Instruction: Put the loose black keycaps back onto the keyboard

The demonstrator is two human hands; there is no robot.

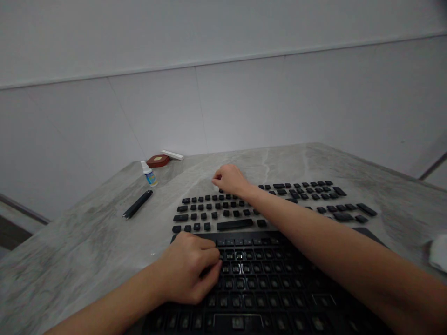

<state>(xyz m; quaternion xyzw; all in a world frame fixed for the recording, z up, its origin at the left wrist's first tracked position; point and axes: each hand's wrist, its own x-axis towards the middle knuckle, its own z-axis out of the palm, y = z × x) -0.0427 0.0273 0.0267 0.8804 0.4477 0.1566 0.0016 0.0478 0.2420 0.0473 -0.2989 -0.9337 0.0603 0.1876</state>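
Right hand [228, 179]: fingers curled, contents not visible, at loose keycaps [234, 224] beyond the keyboard [258, 281]. Left hand [192, 267]: half-curled on the keyboard's left part, grip unclear. Left of the keyboard, on the surface [101, 251]: black bar [138, 204], spray bottle [149, 175].

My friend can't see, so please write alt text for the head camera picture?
A person's left hand is at a black keyboard with bare key sockets, while the right hand reaches over loose keycaps on a gray table.
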